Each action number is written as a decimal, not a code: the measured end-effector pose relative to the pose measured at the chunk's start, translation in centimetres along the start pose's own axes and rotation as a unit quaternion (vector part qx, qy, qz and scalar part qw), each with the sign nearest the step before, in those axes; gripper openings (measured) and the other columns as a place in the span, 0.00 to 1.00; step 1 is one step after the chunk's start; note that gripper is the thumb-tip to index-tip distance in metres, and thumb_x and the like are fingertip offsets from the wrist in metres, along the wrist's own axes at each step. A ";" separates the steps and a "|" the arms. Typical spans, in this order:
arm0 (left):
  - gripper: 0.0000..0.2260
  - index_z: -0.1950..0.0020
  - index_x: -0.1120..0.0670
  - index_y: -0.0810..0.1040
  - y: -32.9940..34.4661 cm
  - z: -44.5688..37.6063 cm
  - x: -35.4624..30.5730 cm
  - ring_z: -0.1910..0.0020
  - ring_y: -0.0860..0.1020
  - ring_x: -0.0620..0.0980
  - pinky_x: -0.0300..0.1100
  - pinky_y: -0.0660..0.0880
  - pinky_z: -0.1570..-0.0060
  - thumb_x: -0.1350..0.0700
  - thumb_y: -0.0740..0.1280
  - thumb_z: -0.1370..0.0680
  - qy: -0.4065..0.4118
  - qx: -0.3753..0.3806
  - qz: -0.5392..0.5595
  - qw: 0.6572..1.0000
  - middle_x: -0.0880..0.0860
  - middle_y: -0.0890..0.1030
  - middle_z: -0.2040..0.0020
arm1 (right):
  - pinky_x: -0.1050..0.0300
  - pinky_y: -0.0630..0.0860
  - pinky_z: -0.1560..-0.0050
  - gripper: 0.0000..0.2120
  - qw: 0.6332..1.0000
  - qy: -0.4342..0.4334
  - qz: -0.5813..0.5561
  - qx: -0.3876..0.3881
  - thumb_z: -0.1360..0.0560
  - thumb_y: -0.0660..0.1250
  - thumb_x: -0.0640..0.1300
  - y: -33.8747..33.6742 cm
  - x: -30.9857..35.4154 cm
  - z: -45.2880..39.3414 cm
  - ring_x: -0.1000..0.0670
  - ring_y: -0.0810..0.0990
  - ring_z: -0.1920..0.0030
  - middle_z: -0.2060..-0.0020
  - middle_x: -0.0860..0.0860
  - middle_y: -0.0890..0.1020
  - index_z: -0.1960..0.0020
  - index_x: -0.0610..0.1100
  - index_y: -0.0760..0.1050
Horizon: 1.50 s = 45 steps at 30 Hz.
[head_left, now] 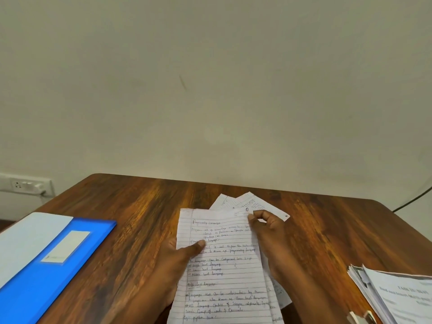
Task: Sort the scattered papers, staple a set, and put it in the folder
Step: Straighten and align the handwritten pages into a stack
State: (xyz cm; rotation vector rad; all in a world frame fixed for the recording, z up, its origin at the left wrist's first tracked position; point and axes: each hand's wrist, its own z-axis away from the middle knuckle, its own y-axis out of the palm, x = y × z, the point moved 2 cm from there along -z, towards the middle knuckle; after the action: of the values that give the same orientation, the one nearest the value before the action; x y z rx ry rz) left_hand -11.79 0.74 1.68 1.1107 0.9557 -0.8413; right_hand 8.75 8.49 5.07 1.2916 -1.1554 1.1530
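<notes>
Left hand [184, 253]: thumb pinching handwritten lined sheet [222, 265] | right hand [268, 232]: fingertips pinching sheet's top right corner | blue folder [46, 265]: left on wooden table [140, 206]

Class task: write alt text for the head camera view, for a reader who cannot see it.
Both hands, left hand and right hand, hold handwritten lined sheets above a wooden table; a blue folder lies left, a printed paper stack right.

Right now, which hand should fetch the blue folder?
Left. The blue folder lies on the left hand's side, and the right hand pinches the handwritten sheets at their top corner.
</notes>
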 end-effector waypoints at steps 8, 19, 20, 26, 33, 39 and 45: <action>0.15 0.38 0.62 0.80 -0.1 -0.1 0.0 0.50 0.87 0.65 0.68 0.81 0.46 0.66 0.74 0.24 -0.006 -0.073 0.042 0.996 0.62 0.87 0.48 | 0.44 0.83 0.39 0.08 0.992 0.051 0.095 0.071 0.16 0.67 0.44 0.8 -1.1 0.7 0.49 0.87 0.45 0.45 0.52 0.88 0.40 0.47 0.83; 0.16 0.36 0.62 0.78 0.3 0.6 0.0 0.46 0.85 0.69 0.71 0.77 0.40 0.73 0.67 0.22 -0.086 0.051 -0.003 0.995 0.66 0.86 0.44 | 0.43 0.80 0.34 0.10 0.982 0.093 0.113 0.119 0.16 0.66 0.44 0.6 -2.5 -0.3 0.48 0.85 0.39 0.40 0.53 0.86 0.36 0.49 0.80; 0.15 0.37 0.62 0.78 0.5 0.6 0.1 0.47 0.85 0.67 0.69 0.78 0.42 0.73 0.67 0.22 -0.078 0.035 -0.021 0.996 0.65 0.86 0.46 | 0.43 0.80 0.33 0.11 0.980 0.091 0.131 0.121 0.17 0.67 0.44 0.5 -2.6 -0.4 0.49 0.84 0.38 0.40 0.54 0.86 0.36 0.49 0.80; 0.24 0.29 0.53 0.74 0.7 0.6 -0.3 0.45 0.83 0.47 0.46 0.80 0.51 0.63 0.75 0.24 0.063 -0.060 -0.233 0.969 0.48 0.83 0.38 | 0.43 0.79 0.33 0.13 0.961 0.120 0.203 0.143 0.21 0.69 0.47 0.4 -2.9 0.1 0.49 0.84 0.38 0.38 0.54 0.85 0.36 0.50 0.79; 0.32 0.21 0.39 0.63 -0.6 -0.1 -0.2 0.18 0.57 0.51 0.57 0.53 0.19 0.50 0.73 0.22 0.231 -0.120 -0.549 0.794 0.44 0.63 0.19 | 0.46 0.73 0.27 0.17 0.927 0.045 0.312 0.203 0.17 0.64 0.51 2.8 -1.7 2.5 0.51 0.76 0.30 0.29 0.58 0.76 0.29 0.54 0.72; 0.08 0.42 0.41 0.82 -0.6 -0.2 -0.2 0.39 0.80 0.43 0.43 0.78 0.43 0.53 0.69 0.18 0.240 -0.075 -0.352 0.902 0.36 0.82 0.44 | 0.49 0.78 0.33 0.18 0.898 0.031 0.354 0.261 0.17 0.65 0.52 2.9 -1.0 3.3 0.50 0.77 0.30 0.29 0.58 0.76 0.28 0.54 0.71; 0.07 0.51 0.45 0.85 -0.7 -0.3 -0.2 0.48 0.82 0.37 0.37 0.76 0.51 0.56 0.70 0.19 0.251 -0.092 -0.315 0.911 0.37 0.85 0.53 | 0.48 0.84 0.45 0.14 0.908 -0.039 0.399 0.122 0.20 0.67 0.60 0.2 0.5 1.7 0.52 0.84 0.44 0.42 0.54 0.85 0.39 0.54 0.78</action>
State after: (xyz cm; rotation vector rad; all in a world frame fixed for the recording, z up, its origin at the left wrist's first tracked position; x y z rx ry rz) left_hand -12.54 0.88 1.55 0.8657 1.8517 -0.9644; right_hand 8.68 6.75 5.56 1.0601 -1.7191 1.8971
